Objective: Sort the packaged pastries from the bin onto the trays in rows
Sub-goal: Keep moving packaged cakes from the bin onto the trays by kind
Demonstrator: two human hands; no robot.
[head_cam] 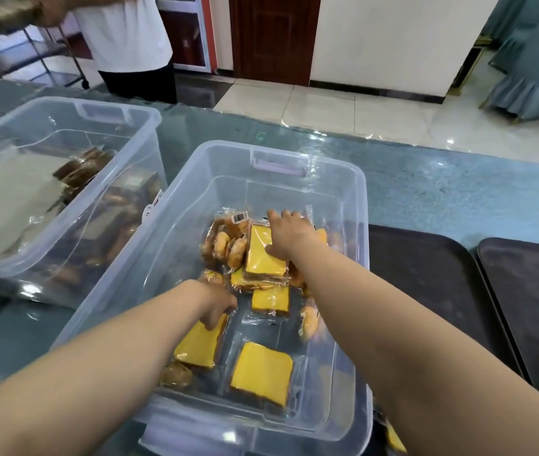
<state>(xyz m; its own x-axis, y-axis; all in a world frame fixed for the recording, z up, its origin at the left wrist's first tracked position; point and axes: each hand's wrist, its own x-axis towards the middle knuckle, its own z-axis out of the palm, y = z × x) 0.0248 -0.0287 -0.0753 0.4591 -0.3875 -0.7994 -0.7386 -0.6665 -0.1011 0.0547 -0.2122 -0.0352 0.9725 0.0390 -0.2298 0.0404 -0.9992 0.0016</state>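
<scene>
Both hands reach into the clear bin [353, 199]. The right hand [289, 235] grips a far yellow pastry pack [261, 255]; the left hand [217, 306] pinches a nearer pack [200, 345]. Lift each singly toward the dark trays [426, 274] on the right.

We count two clear plastic bins: the near bin [353, 205] with our pastries and a far-left bin [143, 126] holding darker packs. In the near bin we see five yellow-topped cake packs [261, 373] and one pack of small round buns [225, 245]; other browner packs lie partly hidden, so we cannot count them. Two dark trays [435, 291] sit at the right. Two hands [289, 233] reach in.
</scene>
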